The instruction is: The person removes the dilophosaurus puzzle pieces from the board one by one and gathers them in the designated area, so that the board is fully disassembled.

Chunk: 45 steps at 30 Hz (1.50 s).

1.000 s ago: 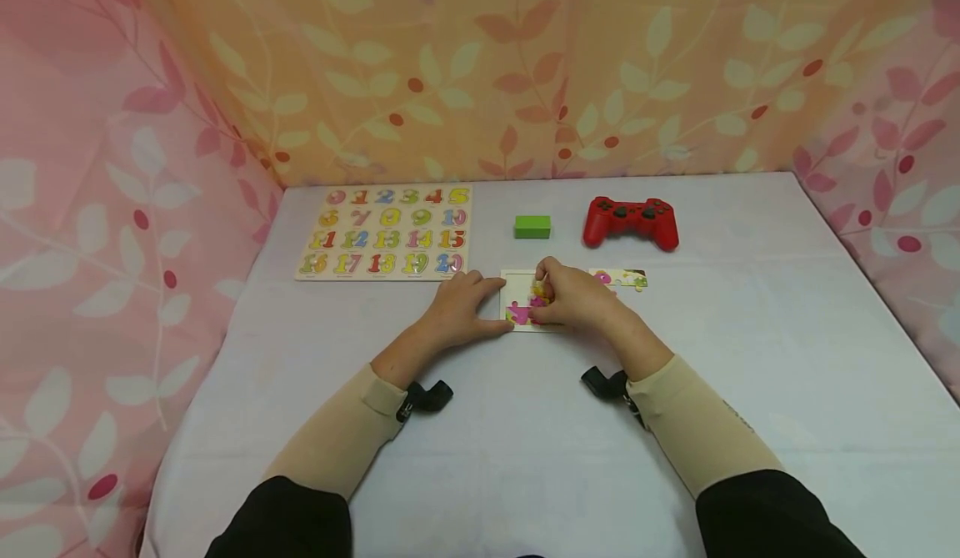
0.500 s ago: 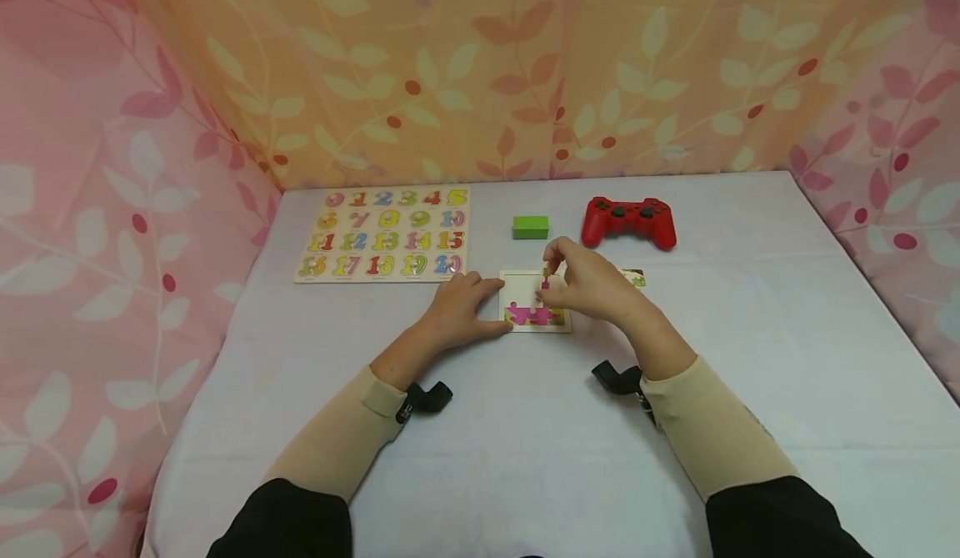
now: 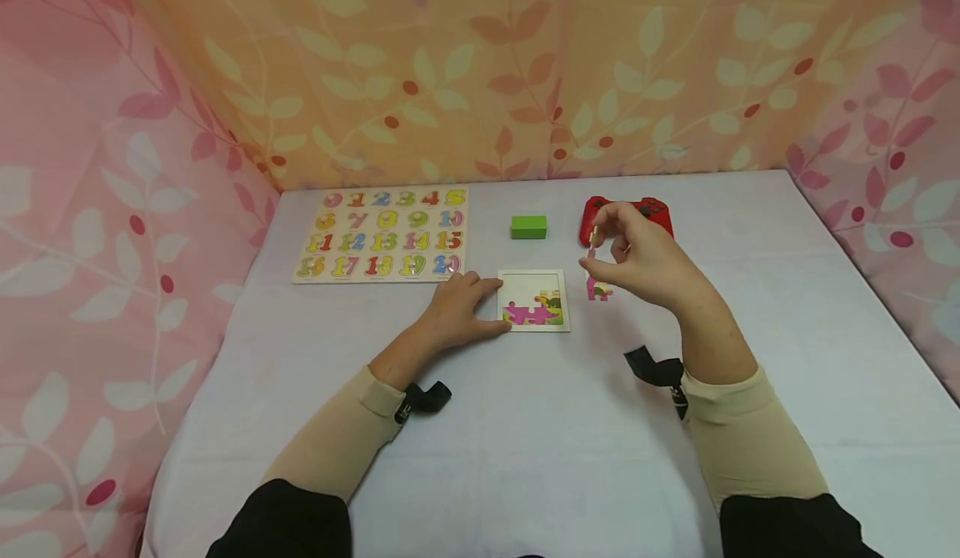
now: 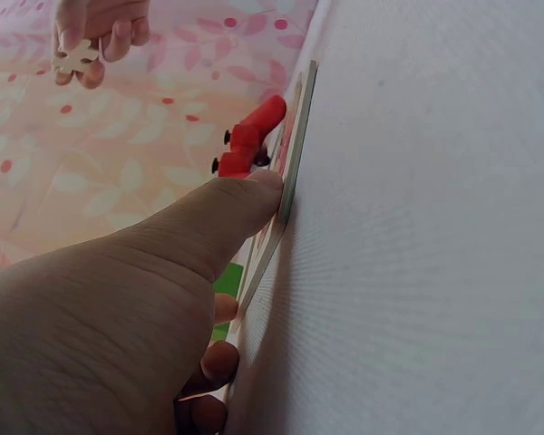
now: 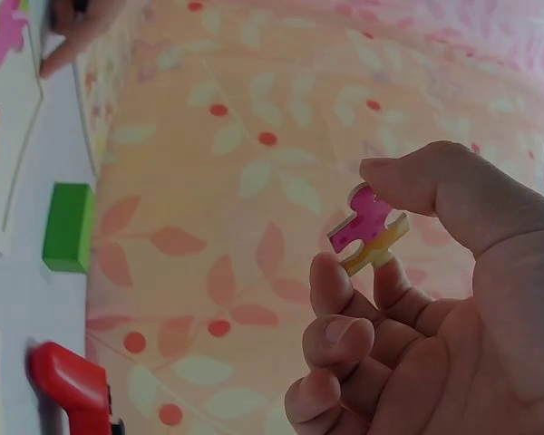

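A small square jigsaw board (image 3: 532,281) with a pale raised border lies at the table's middle, pink and yellow-green pieces filling its lower part and right side. My left hand (image 3: 459,309) rests at its left edge, the straight thumb (image 4: 254,188) and index fingertip touching the border. Up in the air to the right, my right hand (image 3: 648,258) pinches a puzzle piece (image 5: 372,227), pink and yellow, between thumb and fingers. Below that hand, a loose pink puzzle piece (image 3: 598,289) lies on the cloth; the hand may hide others.
A number puzzle board (image 3: 382,233) lies at the back left. A green block (image 3: 528,228) stands behind the jigsaw board. Behind my right hand is a red game controller (image 3: 654,211), partly covered. Patterned cloth walls (image 3: 450,74) border the white table (image 3: 480,458).
My right hand has lifted off the jigsaw board and moved right and up, carrying the puzzle piece and uncovering the board. My left hand has stayed at the board's left edge.
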Tool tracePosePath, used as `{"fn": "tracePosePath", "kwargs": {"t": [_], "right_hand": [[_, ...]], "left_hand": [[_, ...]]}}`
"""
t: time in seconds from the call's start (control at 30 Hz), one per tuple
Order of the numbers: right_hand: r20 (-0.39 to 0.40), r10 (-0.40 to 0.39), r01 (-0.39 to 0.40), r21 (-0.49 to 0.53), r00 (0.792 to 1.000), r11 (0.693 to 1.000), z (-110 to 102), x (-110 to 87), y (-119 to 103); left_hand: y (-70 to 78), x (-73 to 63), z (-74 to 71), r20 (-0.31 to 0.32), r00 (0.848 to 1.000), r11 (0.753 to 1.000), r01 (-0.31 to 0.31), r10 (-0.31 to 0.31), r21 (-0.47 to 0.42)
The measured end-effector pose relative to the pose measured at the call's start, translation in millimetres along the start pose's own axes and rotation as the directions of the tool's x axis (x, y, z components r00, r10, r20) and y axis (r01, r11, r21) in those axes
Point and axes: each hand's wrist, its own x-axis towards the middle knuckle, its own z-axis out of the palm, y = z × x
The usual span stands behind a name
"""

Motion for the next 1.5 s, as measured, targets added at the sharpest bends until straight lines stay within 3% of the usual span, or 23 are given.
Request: {"fn": "tracePosePath", "kwargs": {"t": [0.3, 0.6, 1.0, 1.5], "right_hand": [[-0.063, 0.04, -0.042, -0.024, 0.997, 0.999, -28, -10.1, 8], [-0.067, 0.122, -0.128, -0.095, 0.99, 0.987, -48, -14.4, 27], [0.025, 0.217, -0.208, -0.188, 0.976, 0.96, -51, -8.2, 61], [0.227, 0.265, -0.22, -0.203, 0.937, 0.954, -22, 5.9, 98]], "left_hand": [[-0.9, -0.7, 1.6, -0.01, 1.0, 1.0, -0.01, 0.01, -0.004], [-0.9, -0.6, 2.1, -0.007, 1.0, 1.0, -0.012, 0.012, -0.005], [1.0, -1.5, -0.7, -0.011, 1.0, 1.0, -0.019, 0.018, -0.008], [-1.1, -0.6, 0.9, -0.011, 1.0, 1.0, -0.013, 0.013, -0.014]]}}
